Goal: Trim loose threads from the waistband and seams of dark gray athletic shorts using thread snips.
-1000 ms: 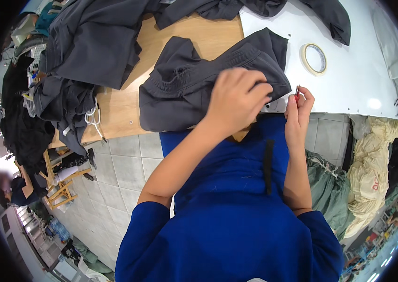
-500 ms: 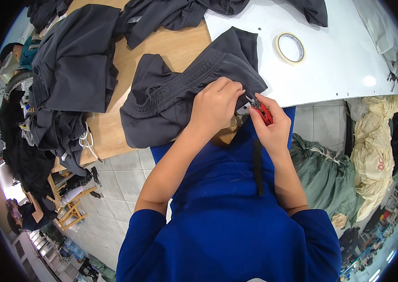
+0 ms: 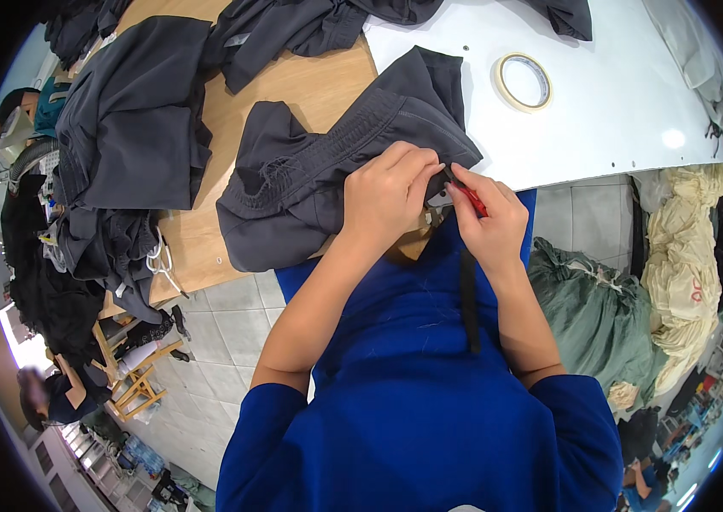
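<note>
A dark grey elastic-waisted garment (image 3: pixel 319 162) lies bunched across the table's near edge, its gathered waistband running diagonally. My left hand (image 3: pixel 389 194) is closed on the garment's near right side, thumb and forefinger pinched together near a hem. Small red-handled thread snips (image 3: pixel 474 201) are in my right hand (image 3: pixel 493 220), gripped between thumb and fingers. Their tips point at my left fingertips, right at the cloth; whether the blades touch a thread is too small to tell. My fingers partly hide the snips.
A roll of cream tape (image 3: pixel 524 83) rests on the white board (image 3: pixel 583 128). More dark grey garments (image 3: pixel 135 119) are piled left on the wooden tabletop (image 3: pixel 186 243). Green (image 3: pixel 592 316) and cream cloth sacks (image 3: pixel 682 264) stand at right. People sit at the far left.
The snips have turned in my right hand, and its fingers have closed further over the handles. My left hand keeps its pinch on the garment. The view has shifted slightly.
</note>
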Action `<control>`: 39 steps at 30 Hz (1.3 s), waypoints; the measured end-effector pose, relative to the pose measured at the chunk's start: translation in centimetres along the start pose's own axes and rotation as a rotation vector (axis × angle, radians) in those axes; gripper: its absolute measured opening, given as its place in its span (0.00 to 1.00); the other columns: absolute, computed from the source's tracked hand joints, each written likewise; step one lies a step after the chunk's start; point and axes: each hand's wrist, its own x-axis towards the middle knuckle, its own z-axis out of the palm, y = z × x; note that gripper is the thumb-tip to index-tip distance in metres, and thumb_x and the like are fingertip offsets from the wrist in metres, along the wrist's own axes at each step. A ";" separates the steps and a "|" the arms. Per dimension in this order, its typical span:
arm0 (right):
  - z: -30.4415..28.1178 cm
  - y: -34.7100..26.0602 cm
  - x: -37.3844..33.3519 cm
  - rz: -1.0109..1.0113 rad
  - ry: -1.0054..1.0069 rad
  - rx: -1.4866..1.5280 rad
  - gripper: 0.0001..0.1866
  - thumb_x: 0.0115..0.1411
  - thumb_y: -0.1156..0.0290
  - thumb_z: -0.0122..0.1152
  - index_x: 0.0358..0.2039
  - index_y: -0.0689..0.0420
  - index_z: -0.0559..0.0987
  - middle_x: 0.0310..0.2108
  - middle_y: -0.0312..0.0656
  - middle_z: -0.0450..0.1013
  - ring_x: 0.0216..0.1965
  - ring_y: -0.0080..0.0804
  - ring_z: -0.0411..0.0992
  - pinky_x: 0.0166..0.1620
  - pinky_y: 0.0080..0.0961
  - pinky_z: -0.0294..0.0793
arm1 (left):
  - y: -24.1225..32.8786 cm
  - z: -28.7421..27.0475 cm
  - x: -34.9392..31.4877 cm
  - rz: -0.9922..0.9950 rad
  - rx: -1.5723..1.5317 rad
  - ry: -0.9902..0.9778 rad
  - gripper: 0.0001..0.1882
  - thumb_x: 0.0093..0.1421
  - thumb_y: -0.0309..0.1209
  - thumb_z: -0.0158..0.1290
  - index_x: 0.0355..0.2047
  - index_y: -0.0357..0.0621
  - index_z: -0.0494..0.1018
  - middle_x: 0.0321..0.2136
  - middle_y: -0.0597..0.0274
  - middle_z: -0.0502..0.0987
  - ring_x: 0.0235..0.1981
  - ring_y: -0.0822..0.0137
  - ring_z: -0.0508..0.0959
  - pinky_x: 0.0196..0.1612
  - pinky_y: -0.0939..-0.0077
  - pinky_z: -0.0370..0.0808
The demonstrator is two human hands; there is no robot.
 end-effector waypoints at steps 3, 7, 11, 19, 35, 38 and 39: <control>-0.2 0.0 -0.2 0.084 0.021 0.081 0.15 0.47 0.77 0.66 0.38 0.57 0.80 0.27 0.42 0.77 0.26 0.30 0.75 0.31 0.22 0.73 | 0.2 -0.1 0.2 -0.062 -0.068 0.015 0.02 0.52 0.24 0.58 0.27 0.41 0.75 0.25 0.62 0.77 0.20 0.64 0.76 0.22 0.77 0.71; -0.5 0.6 0.0 0.172 0.109 0.138 0.15 0.48 0.79 0.66 0.40 0.59 0.80 0.30 0.44 0.78 0.29 0.27 0.76 0.33 0.20 0.74 | 0.2 0.3 0.5 -0.021 -0.030 0.067 0.04 0.50 0.25 0.58 0.28 0.43 0.76 0.26 0.64 0.76 0.24 0.64 0.76 0.27 0.76 0.72; -1.1 1.0 0.2 0.290 0.149 0.235 0.15 0.52 0.77 0.65 0.42 0.61 0.78 0.29 0.40 0.77 0.27 0.17 0.73 0.30 0.13 0.72 | 0.8 1.6 1.2 0.123 0.096 0.052 0.06 0.48 0.28 0.60 0.28 0.47 0.77 0.27 0.68 0.73 0.28 0.65 0.73 0.29 0.74 0.72; -1.6 1.6 -0.4 0.336 0.136 0.255 0.15 0.53 0.75 0.65 0.43 0.60 0.78 0.27 0.37 0.76 0.25 0.14 0.69 0.30 0.12 0.69 | -0.2 2.8 1.7 0.025 0.206 -0.078 0.06 0.49 0.31 0.59 0.24 0.45 0.74 0.29 0.65 0.69 0.33 0.62 0.71 0.32 0.69 0.71; -0.9 1.0 0.7 -0.105 0.166 -0.083 0.17 0.44 0.77 0.67 0.38 0.52 0.82 0.27 0.35 0.76 0.24 0.29 0.70 0.28 0.22 0.69 | -0.7 1.4 1.3 -0.345 -0.358 -0.262 0.09 0.53 0.34 0.58 0.29 0.42 0.76 0.32 0.59 0.72 0.40 0.58 0.71 0.44 0.68 0.67; -0.9 1.0 0.7 -0.141 0.173 -0.106 0.16 0.45 0.77 0.67 0.38 0.52 0.82 0.27 0.35 0.76 0.23 0.29 0.69 0.27 0.22 0.68 | -0.6 1.3 1.2 -0.308 -0.340 -0.267 0.08 0.54 0.31 0.57 0.30 0.40 0.76 0.32 0.62 0.70 0.36 0.66 0.70 0.40 0.75 0.67; -0.9 1.0 0.7 -0.160 0.187 -0.111 0.16 0.45 0.77 0.67 0.37 0.52 0.82 0.27 0.35 0.76 0.22 0.28 0.69 0.27 0.22 0.67 | -0.5 1.2 1.2 -0.262 -0.302 -0.275 0.07 0.55 0.28 0.57 0.32 0.38 0.75 0.33 0.65 0.69 0.32 0.74 0.69 0.37 0.81 0.67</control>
